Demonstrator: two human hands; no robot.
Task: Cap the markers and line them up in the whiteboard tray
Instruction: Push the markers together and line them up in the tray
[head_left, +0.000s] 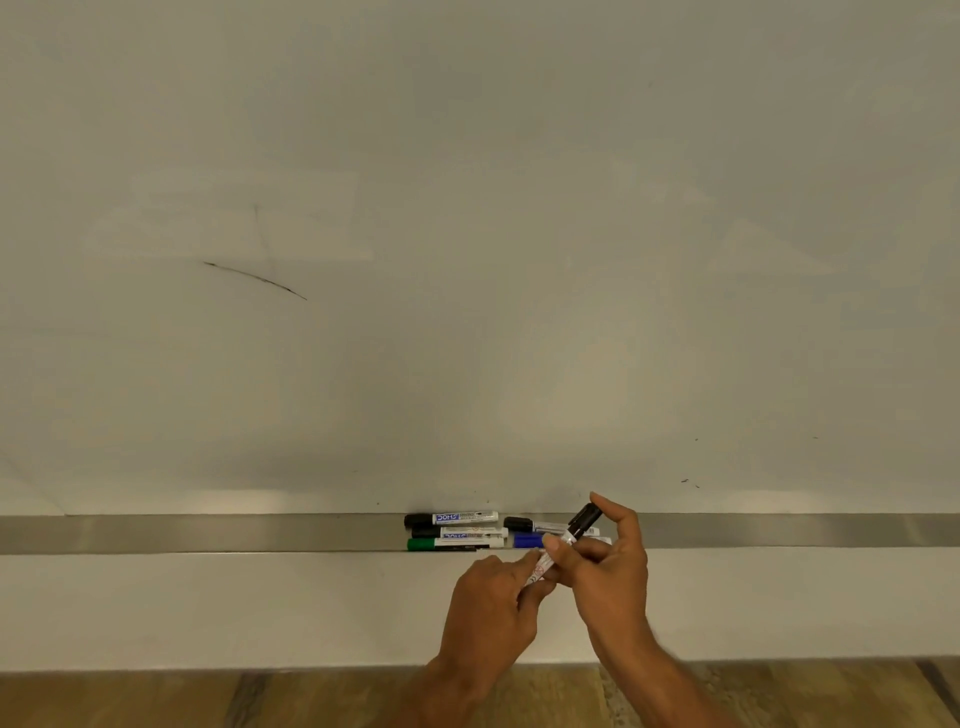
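Both hands hold one white-barrelled marker with a black cap (584, 519), tilted up to the right just in front of the tray. My left hand (493, 603) grips its lower barrel; my right hand (610, 561) holds the upper barrel, index finger raised beside the cap. In the metal whiteboard tray (260, 532) lie several capped markers: a black one (451, 518) at the back, a second black one (460, 532), a green one (454, 543) in front, a blue one (527, 541) and another black one (519, 524) partly hidden behind my hands.
The whiteboard (467, 260) fills the view above the tray, with a thin dark stroke (254, 279) at left. Below the tray is a pale wall band (208, 608), then wooden floor (260, 701).
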